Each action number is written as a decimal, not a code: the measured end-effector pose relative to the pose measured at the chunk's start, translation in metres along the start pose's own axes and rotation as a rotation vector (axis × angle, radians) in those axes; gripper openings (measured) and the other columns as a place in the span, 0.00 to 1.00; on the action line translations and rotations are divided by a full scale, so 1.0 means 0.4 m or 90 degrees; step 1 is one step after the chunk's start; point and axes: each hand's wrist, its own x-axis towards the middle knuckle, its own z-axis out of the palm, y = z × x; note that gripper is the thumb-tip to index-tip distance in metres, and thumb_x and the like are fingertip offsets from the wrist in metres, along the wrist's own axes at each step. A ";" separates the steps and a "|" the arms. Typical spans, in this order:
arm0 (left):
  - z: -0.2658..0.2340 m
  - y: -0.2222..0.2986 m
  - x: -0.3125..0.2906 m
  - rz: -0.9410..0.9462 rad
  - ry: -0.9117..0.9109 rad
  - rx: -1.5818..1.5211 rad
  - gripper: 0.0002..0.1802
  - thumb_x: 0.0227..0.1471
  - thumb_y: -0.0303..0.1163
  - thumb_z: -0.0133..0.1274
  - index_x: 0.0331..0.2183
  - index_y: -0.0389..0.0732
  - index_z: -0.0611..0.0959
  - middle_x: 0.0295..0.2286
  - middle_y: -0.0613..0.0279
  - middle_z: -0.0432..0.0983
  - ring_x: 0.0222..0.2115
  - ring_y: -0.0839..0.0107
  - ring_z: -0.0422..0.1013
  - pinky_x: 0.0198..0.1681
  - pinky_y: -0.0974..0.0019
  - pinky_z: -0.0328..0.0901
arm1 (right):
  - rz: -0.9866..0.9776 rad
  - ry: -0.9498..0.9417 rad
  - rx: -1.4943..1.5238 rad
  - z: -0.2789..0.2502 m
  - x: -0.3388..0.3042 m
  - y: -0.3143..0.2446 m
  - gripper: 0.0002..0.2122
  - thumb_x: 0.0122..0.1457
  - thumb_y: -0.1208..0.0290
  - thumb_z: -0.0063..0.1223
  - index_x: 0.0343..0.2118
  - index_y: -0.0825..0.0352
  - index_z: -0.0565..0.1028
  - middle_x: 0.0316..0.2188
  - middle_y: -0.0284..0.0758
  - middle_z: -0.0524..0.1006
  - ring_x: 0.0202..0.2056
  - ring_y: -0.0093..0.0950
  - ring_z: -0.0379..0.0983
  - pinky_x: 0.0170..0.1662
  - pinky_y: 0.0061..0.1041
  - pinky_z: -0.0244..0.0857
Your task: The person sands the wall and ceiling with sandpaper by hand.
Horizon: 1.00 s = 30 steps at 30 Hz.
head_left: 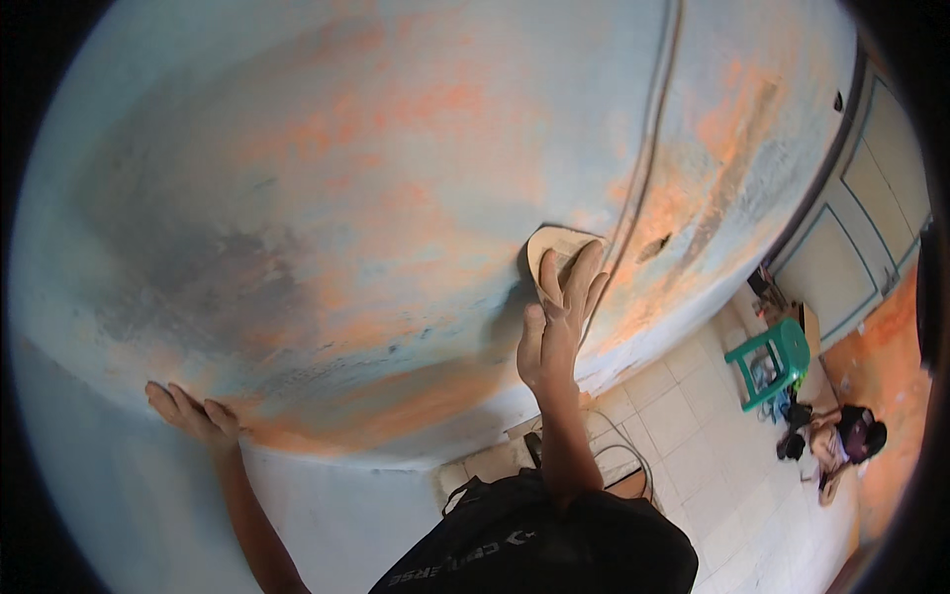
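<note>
Before me stands a wall [465, 178] of worn pale blue paint with orange and dark grey patches. My right hand [564, 317] presses a curved piece of beige sandpaper [540, 244] against it, fingers laid over the sheet and dusty. Only the sheet's front shows; the face against the wall is hidden. Just right of that hand a thin cable [648, 163] runs down the wall. At lower left my left hand [198, 418] rests on the wall with its fingers stretched out, holding nothing.
A green plastic stool [774, 361] stands on the tiled floor [683, 416] at the right, with small items under it. Another person [841, 441] sits near an orange wall [896, 396]. Behind is a pale door [831, 257]. A dark loose cable [643, 460] lies by my side.
</note>
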 end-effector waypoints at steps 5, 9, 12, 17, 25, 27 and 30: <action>0.007 -0.019 -0.016 0.001 0.021 0.007 0.30 0.59 0.42 0.33 0.57 0.35 0.55 0.58 0.42 0.45 0.59 0.48 0.42 0.60 0.45 0.37 | -0.086 -0.047 0.094 0.059 -0.019 -0.087 0.22 0.61 0.59 0.33 0.56 0.62 0.62 0.59 0.58 0.43 0.59 0.61 0.35 0.58 0.56 0.32; 0.011 -0.025 -0.028 -0.015 0.019 -0.013 0.30 0.59 0.43 0.33 0.56 0.33 0.58 0.58 0.41 0.44 0.60 0.48 0.41 0.59 0.46 0.36 | -0.122 -0.089 0.122 0.084 -0.033 -0.090 0.21 0.59 0.62 0.37 0.55 0.61 0.64 0.60 0.55 0.43 0.60 0.59 0.35 0.58 0.56 0.32; 0.009 -0.053 -0.051 -0.021 0.028 -0.014 0.30 0.58 0.44 0.34 0.55 0.33 0.59 0.57 0.40 0.47 0.59 0.46 0.44 0.59 0.46 0.37 | -0.127 -0.107 0.046 0.083 -0.031 -0.061 0.21 0.61 0.64 0.29 0.54 0.69 0.63 0.61 0.50 0.44 0.63 0.47 0.33 0.62 0.45 0.27; 0.027 -0.023 -0.052 -0.050 0.053 -0.024 0.29 0.58 0.47 0.33 0.55 0.38 0.62 0.55 0.42 0.53 0.57 0.48 0.49 0.59 0.46 0.40 | 0.274 0.133 0.054 0.048 -0.063 0.099 0.26 0.64 0.57 0.33 0.50 0.81 0.61 0.51 0.57 0.63 0.50 0.47 0.61 0.53 0.35 0.53; 0.029 -0.030 -0.062 -0.085 0.036 -0.034 0.27 0.59 0.49 0.29 0.56 0.49 0.62 0.58 0.56 0.52 0.59 0.60 0.46 0.60 0.51 0.38 | 0.287 0.161 0.165 0.085 -0.049 0.031 0.28 0.64 0.56 0.28 0.57 0.78 0.50 0.58 0.54 0.52 0.58 0.43 0.51 0.58 0.35 0.48; 0.026 -0.030 -0.073 -0.095 0.022 -0.035 0.27 0.59 0.49 0.29 0.56 0.50 0.61 0.58 0.56 0.51 0.60 0.60 0.46 0.61 0.52 0.37 | 0.263 0.167 0.151 0.090 -0.038 -0.069 0.28 0.64 0.56 0.28 0.58 0.77 0.50 0.58 0.54 0.52 0.58 0.44 0.51 0.59 0.35 0.47; 0.012 -0.034 -0.069 -0.107 0.013 -0.046 0.27 0.59 0.50 0.30 0.56 0.51 0.61 0.58 0.57 0.51 0.60 0.61 0.46 0.61 0.52 0.37 | 0.303 0.146 0.166 0.120 -0.055 -0.035 0.28 0.64 0.56 0.27 0.58 0.76 0.50 0.58 0.53 0.51 0.59 0.44 0.50 0.60 0.35 0.45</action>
